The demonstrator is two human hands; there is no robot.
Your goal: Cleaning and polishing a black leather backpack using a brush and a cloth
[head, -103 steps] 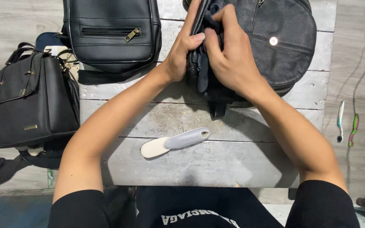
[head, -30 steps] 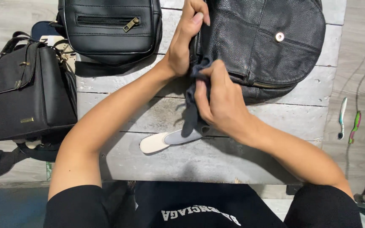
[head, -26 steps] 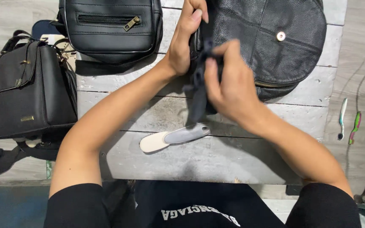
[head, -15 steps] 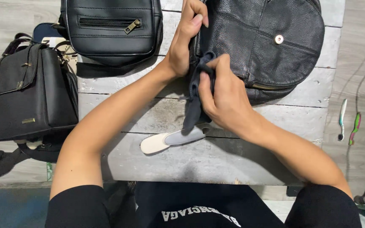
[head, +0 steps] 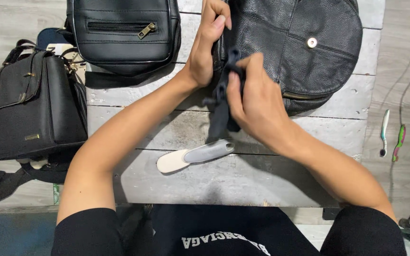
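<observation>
At the bottom of the frame a black top and both bare forearms are seen, reaching up over a whitewashed plank worktop. Just below the middle of the frame a small brush with a grey handle and a white head lies flat on the worktop, untouched and just under the hanging end of a dark cloth.

The cloth is held by the right hand at the centre of the frame; its grip is closed around the bunched upper part, with the fingers curled over it and pressed against the left edge of a black pebbled-leather bag, which lies in the upper right of the frame with a round metal snap showing. The left hand is placed against the same edge, higher up, its grip loosely closed with the thumb raised; whether the edge is pinched or only steadied cannot be told.

For the rubbing to be done well, it is judged that the edge should be kept taut by the left hand, the cloth drawn along the seam with light, even pressure, and the loose tail kept clear of the brush.

A black zipped bag lies in the upper left, a black handbag beside the worktop at the left edge, and two toothbrushes on the floor at the right edge.
</observation>
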